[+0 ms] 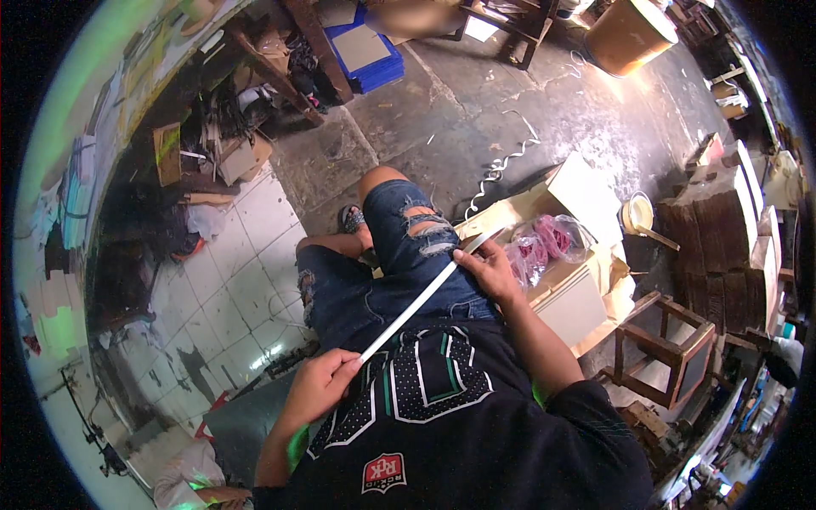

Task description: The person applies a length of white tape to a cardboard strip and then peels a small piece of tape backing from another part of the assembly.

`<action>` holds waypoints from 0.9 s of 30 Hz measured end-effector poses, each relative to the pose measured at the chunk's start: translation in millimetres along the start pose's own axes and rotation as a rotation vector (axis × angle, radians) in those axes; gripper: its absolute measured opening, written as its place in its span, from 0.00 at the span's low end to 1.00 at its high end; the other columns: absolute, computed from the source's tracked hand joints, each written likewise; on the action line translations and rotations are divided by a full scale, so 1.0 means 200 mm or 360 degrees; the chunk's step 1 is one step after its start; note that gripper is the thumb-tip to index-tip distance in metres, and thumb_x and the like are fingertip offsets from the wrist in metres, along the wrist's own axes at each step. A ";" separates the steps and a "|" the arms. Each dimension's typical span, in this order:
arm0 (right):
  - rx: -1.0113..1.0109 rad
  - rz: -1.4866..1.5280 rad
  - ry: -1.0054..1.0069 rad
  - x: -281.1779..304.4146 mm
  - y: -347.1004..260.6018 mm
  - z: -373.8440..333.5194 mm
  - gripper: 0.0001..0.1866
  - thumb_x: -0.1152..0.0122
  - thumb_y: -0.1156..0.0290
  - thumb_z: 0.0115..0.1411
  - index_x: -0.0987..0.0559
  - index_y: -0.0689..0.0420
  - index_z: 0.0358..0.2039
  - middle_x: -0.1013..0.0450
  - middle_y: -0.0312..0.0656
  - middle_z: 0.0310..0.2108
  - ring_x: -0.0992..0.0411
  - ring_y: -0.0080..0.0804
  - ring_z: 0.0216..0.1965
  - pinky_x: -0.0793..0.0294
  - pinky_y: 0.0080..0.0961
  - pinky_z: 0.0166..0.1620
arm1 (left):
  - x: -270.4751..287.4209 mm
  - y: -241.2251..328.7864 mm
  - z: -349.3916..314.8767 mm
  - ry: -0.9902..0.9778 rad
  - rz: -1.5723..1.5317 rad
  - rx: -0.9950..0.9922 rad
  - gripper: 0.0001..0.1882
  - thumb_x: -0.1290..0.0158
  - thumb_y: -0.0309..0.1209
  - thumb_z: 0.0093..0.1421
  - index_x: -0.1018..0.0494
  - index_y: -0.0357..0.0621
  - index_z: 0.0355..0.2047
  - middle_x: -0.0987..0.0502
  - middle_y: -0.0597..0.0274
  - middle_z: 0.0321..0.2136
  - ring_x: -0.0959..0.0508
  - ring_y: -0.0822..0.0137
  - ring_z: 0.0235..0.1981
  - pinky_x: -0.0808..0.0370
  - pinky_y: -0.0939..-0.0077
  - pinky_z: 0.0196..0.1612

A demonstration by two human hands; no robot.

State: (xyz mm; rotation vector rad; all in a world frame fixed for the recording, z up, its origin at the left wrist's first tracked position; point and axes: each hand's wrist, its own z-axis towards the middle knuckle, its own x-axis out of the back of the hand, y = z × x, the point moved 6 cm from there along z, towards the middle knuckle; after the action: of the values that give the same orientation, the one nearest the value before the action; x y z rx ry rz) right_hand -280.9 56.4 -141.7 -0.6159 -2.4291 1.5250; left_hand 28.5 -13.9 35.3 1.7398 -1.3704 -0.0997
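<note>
A narrow white strip (410,313) stretches slantwise across my lap, pulled straight between my two hands. My left hand (321,384) is closed on its lower end, close to my belly. Around the upper end, over my right thigh, my right hand (491,270) pinches the strip between thumb and fingers. A short piece of the strip sticks out past that pinch. Just right of my right hand lie clear plastic bags of pink-red cord-like material (544,245) on brown paper and board. What the strip is made of I cannot tell.
A curly white band (493,174) trails over the dark floor ahead. To the right are a pale tub (636,214), a wooden stool frame (667,350) and stacked brown bundles (710,229). Farther off stand a drum (629,36) and a blue-edged stack of boards (367,55).
</note>
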 end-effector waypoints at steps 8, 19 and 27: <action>-0.0029 0.0024 -0.0002 -0.01 0.00 0.00 0.16 0.31 0.67 0.56 0.22 0.61 0.42 0.24 0.35 0.37 0.29 0.25 0.41 0.32 0.25 0.48 | 0.05 -0.03 -0.07 -0.0005 0.0080 0.0037 0.15 0.48 0.39 0.64 0.22 0.39 0.41 0.22 0.56 0.22 0.22 0.68 0.22 0.28 0.74 0.28; -0.0029 -0.0073 0.0010 -0.01 -0.04 -0.02 0.17 0.30 0.67 0.55 0.22 0.61 0.41 0.24 0.36 0.36 0.29 0.26 0.41 0.32 0.25 0.48 | 0.09 -0.07 -0.16 0.0040 0.0096 0.0057 0.15 0.47 0.40 0.64 0.22 0.41 0.41 0.22 0.53 0.24 0.22 0.63 0.24 0.28 0.72 0.30; 0.0030 0.0033 0.0046 -0.01 -0.02 -0.01 0.17 0.31 0.64 0.56 0.21 0.63 0.39 0.23 0.42 0.36 0.28 0.29 0.41 0.31 0.27 0.47 | 0.11 -0.07 -0.21 0.0020 0.0089 0.0118 0.15 0.47 0.39 0.64 0.22 0.40 0.40 0.22 0.53 0.25 0.22 0.65 0.24 0.29 0.74 0.31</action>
State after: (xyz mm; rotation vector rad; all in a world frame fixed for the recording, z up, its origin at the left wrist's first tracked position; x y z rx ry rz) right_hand -280.2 56.0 -136.4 -0.6566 -2.3915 1.5340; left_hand 70.0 -7.8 59.9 1.7587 -1.4284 -0.0076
